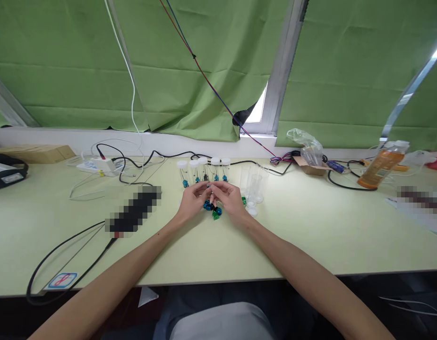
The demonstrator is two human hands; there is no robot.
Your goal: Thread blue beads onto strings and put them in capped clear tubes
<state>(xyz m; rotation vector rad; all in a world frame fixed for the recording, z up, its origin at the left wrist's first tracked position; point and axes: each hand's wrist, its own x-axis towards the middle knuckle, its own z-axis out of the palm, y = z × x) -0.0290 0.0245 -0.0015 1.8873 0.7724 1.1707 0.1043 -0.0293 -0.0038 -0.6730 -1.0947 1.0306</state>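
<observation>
Steadiness counts most in this close fingertip work, where the left bare hand [192,202] and the right bare hand [231,198] come together over the pale yellow-green tabletop [211,255]. Their thumbs and forefingers are drawn in to meet; a tiny dark bit seems to show between them, but I cannot tell what it is or which hand, if either, grips it. Just beneath and on the near side of the fingers lie small glossy blue pieces [208,205] and a small translucent green piece [216,215], close enough to be brushed, so raising the wrists slightly would help keep them undisturbed. One hand would do best as a fixed clamp while the other makes the fine adjustment, with a light pinch so that nothing slips or bends. The row of clear plastic tubes with white caps [203,169] stands upright just beyond the fingertips, small pieces visible inside; a careless forward push could topple it. Beside the right hand are uncapped clear plastic tubes [255,186] and loose round white caps [252,208], so that elbow and wrist should swing outward cautiously.
</observation>
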